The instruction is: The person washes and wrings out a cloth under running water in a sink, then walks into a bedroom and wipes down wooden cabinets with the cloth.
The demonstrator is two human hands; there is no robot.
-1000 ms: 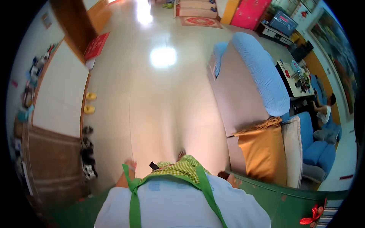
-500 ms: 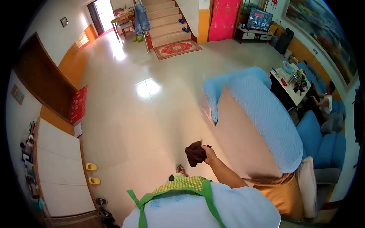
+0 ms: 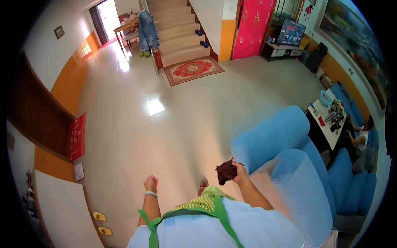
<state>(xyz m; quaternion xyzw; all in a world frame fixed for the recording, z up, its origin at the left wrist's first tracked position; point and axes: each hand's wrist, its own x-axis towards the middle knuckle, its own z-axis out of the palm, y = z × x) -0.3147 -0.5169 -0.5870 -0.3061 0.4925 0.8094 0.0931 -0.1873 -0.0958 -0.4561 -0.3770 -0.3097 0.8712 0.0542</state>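
Observation:
My right hand point(image 3: 240, 172) is closed on a crumpled dark brown cloth point(image 3: 226, 171), which hangs to the left of my fingers beside the sofa. The blue quilted cover point(image 3: 271, 128) on the sofa lies just beyond that hand. My left hand point(image 3: 151, 183) is out over the floor with its fingers curled in, and nothing shows in it. A pale band circles that wrist. Below my chest I see a yellow-green checked apron point(image 3: 202, 201) with green straps, and one sandalled foot point(image 3: 203, 187) on the tiles.
Beige floor tiles point(image 3: 124, 144) stretch ahead to a patterned rug point(image 3: 194, 70) before the stairs point(image 3: 173, 33). To the right, a person point(image 3: 360, 136) sits by a cluttered low table point(image 3: 332, 138). At left stand a white cabinet point(image 3: 62, 206) and yellow slippers point(image 3: 104, 230).
I have moved forward along the sofa, so the rug and stairs look closer. My left hand has come into view. The brown cloth stays in my right hand.

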